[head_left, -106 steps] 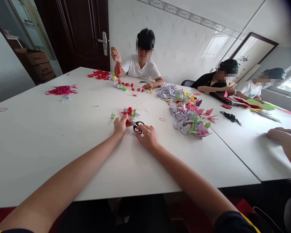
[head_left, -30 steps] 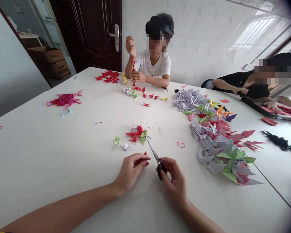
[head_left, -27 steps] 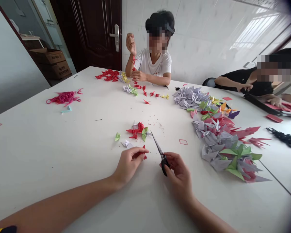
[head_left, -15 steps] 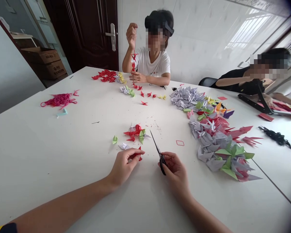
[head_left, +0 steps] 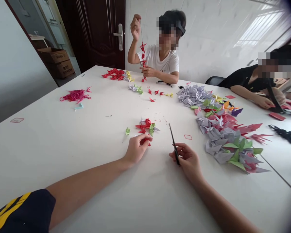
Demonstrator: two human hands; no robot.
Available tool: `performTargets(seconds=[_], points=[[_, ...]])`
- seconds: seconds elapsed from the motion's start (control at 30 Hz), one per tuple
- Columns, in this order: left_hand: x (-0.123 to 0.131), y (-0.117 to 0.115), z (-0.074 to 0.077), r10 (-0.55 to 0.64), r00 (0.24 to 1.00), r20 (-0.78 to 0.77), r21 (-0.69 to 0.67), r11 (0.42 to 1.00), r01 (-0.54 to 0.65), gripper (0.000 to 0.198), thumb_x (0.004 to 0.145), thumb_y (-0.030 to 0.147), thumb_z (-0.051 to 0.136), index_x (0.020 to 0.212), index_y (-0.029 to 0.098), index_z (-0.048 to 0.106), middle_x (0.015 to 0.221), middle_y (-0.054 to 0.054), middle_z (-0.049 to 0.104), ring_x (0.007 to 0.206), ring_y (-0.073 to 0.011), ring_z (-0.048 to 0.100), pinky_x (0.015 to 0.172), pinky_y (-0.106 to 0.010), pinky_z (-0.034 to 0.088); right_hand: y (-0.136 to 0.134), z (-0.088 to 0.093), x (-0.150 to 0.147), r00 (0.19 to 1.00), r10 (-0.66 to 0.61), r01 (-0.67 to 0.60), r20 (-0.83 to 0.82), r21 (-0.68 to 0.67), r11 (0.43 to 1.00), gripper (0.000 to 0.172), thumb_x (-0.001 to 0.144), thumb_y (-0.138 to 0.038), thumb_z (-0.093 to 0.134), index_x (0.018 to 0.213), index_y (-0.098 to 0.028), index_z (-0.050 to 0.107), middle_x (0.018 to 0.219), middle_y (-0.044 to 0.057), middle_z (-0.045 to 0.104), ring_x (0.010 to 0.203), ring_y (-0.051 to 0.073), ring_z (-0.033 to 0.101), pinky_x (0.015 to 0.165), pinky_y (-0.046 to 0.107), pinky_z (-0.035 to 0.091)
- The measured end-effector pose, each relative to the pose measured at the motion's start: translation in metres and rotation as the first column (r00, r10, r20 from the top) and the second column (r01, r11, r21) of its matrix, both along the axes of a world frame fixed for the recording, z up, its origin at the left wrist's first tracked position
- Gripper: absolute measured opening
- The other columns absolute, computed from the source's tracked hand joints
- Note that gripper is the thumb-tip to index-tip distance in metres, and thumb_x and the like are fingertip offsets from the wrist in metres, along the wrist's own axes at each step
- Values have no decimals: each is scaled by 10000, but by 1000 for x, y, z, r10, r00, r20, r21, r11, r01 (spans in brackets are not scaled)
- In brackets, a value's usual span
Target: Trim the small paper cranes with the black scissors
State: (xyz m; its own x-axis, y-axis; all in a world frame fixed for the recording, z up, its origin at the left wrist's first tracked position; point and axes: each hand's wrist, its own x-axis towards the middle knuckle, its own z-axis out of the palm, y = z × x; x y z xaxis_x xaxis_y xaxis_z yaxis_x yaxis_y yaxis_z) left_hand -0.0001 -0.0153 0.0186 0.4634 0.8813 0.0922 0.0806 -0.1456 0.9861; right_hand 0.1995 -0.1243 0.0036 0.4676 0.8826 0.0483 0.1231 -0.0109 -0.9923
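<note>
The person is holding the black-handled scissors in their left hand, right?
Not quite: the black-handled scissors are in the right hand, not the left hand. The head view shows it.

The left sleeve (head_left: 21, 208) is short and dark navy, with diagonal yellow stripes.
</note>
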Motion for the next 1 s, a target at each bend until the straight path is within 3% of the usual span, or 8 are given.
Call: performTargets(seconds=[0.3, 0.53, 1.0], points=[[7, 2, -1, 17, 995, 100, -144, 990, -2, 169, 848, 218, 566, 974, 173, 670, 977, -68, 710, 805, -160, 697, 677, -256, 521, -3, 3, 3, 999, 43, -43, 5, -18, 999, 433, 604, -383, 901, 945, -221, 689, 742, -24, 515, 567, 105, 526, 462, 228, 453], [2, 4, 2, 8, 1000, 30, -144, 990, -3, 234, 863, 267, 572, 1006, 172, 730, 894, -67, 727, 828, -184, 692, 725, -282, 537, -3, 2, 0, 989, 147, -147, 20, -19, 989, 363, 704, -395, 843, 972, -230, 663, 696, -31, 509, 569, 93, 468, 469, 209, 376], [2, 9, 1, -34, 998, 58, -155, 987, 42, 229, 876, 263, 578, 971, 150, 753, 871, -78, 736, 734, -173, 729, 671, -265, 541, 1, 8, -3, 990, 142, -142, 7, -43, 989, 452, 628, -444, 877, 955, -219, 661, 730, -34, 481, 575, 101, 470, 472, 225, 362]])
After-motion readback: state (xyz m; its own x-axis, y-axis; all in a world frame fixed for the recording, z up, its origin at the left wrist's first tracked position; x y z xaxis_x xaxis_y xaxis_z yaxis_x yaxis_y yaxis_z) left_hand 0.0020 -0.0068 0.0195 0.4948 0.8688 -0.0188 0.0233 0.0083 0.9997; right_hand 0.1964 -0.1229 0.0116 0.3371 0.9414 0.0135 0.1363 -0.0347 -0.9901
